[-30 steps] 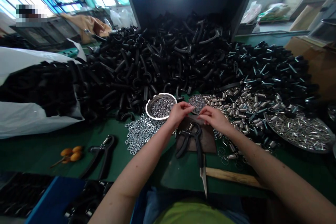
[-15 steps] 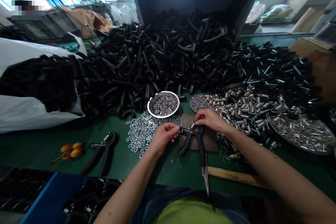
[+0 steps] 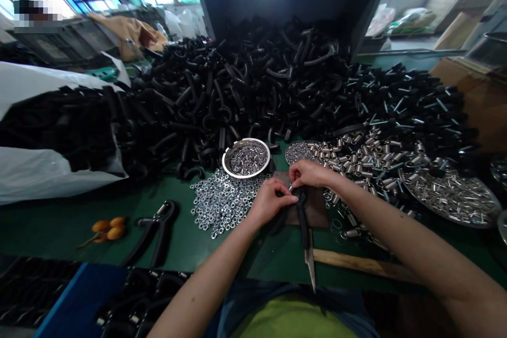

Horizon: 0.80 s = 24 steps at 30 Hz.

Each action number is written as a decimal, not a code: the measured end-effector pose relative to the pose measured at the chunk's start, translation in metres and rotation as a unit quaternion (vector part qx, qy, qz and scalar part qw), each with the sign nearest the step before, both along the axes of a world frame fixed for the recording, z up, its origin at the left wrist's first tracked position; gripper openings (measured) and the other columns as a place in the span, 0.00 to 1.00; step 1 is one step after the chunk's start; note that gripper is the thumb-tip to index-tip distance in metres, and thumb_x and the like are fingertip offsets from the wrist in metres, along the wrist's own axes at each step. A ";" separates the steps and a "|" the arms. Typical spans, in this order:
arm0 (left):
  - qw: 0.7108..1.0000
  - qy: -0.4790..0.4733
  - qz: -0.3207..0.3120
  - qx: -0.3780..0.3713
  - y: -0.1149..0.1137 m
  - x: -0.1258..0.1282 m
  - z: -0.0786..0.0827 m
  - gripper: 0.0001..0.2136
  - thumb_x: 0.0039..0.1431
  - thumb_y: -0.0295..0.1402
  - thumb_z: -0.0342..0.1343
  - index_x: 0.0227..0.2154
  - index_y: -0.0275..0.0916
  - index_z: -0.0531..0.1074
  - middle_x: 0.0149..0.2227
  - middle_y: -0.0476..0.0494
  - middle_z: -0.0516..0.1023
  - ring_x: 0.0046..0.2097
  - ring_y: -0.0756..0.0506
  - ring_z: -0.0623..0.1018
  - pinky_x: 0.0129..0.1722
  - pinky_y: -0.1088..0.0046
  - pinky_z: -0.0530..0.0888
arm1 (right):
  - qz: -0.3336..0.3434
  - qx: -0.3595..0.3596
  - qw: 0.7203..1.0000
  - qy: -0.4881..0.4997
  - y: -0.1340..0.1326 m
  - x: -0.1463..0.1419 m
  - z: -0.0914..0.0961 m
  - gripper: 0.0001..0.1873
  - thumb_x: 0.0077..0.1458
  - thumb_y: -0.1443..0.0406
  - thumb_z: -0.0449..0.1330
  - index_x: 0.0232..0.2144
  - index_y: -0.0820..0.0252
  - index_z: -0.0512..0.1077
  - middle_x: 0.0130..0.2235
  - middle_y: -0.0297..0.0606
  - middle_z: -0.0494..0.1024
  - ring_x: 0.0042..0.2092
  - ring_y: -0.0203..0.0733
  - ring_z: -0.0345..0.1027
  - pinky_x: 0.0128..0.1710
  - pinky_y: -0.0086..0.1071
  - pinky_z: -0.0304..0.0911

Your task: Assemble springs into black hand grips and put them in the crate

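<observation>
A black hand grip exerciser (image 3: 302, 219) lies on a brown metal plate (image 3: 317, 210), its handles pointing toward me. My left hand (image 3: 271, 200) covers its upper left part, thumb and fingers closed on it near the spring. From the upper right, my right hand (image 3: 309, 173) pinches the small metal spring (image 3: 291, 188) at the top of the exerciser. The left handle is mostly hidden beneath my left hand. Below the right handle lies a pointed metal blade (image 3: 310, 266).
Hex nuts (image 3: 217, 211) spread beside a bowl of small metal pins (image 3: 247, 141). Loose springs (image 3: 356, 161) and a tray of pins (image 3: 451, 198) lie right. Black handles (image 3: 237, 84) pile behind. Another exerciser (image 3: 162, 229), orange fruits (image 3: 106, 228) and a wooden handle (image 3: 360, 265) are nearby.
My left hand has moved right and slightly up, from the exerciser's left edge to over its top. My right hand has shifted slightly left and stays at the spring.
</observation>
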<state>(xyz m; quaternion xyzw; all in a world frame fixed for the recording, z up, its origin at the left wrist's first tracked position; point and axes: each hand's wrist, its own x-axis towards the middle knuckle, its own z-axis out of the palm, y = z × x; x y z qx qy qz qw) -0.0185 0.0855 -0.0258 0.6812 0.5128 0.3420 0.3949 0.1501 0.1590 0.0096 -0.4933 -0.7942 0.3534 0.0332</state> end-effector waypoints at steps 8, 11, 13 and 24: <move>0.998 0.045 -0.026 0.019 0.001 0.006 -0.009 0.08 0.44 0.36 0.66 0.22 0.38 0.74 0.33 0.48 0.73 0.39 0.47 0.72 0.41 0.71 0.66 | -0.015 0.077 0.997 -0.027 -0.135 0.070 0.014 0.07 0.50 0.66 0.58 0.35 0.54 0.71 0.38 0.37 0.73 0.40 0.42 0.65 0.38 0.33 0.58; 0.999 0.033 -0.039 0.018 0.002 0.006 -0.008 0.08 0.44 0.35 0.66 0.23 0.38 0.74 0.32 0.48 0.72 0.38 0.47 0.72 0.40 0.72 0.66 | -0.021 0.093 0.991 -0.096 -0.185 0.091 -0.007 0.10 0.44 0.68 0.61 0.32 0.54 0.70 0.38 0.38 0.72 0.40 0.46 0.66 0.36 0.36 0.60; 0.999 0.024 -0.034 0.014 0.002 0.007 -0.010 0.08 0.44 0.36 0.65 0.23 0.38 0.74 0.32 0.48 0.71 0.37 0.48 0.72 0.39 0.72 0.67 | -0.042 0.131 0.984 -0.114 -0.205 0.095 -0.021 0.10 0.45 0.69 0.61 0.33 0.55 0.70 0.38 0.41 0.72 0.40 0.48 0.65 0.38 0.40 0.60; 0.996 0.003 -0.083 -0.037 0.011 0.008 -0.005 0.10 0.42 0.37 0.66 0.21 0.37 0.73 0.29 0.49 0.71 0.33 0.49 0.71 0.35 0.74 0.67 | -0.050 0.072 0.994 -0.072 -0.205 0.109 0.018 0.08 0.57 0.59 0.53 0.37 0.46 0.70 0.36 0.37 0.76 0.37 0.45 0.71 0.36 0.38 0.64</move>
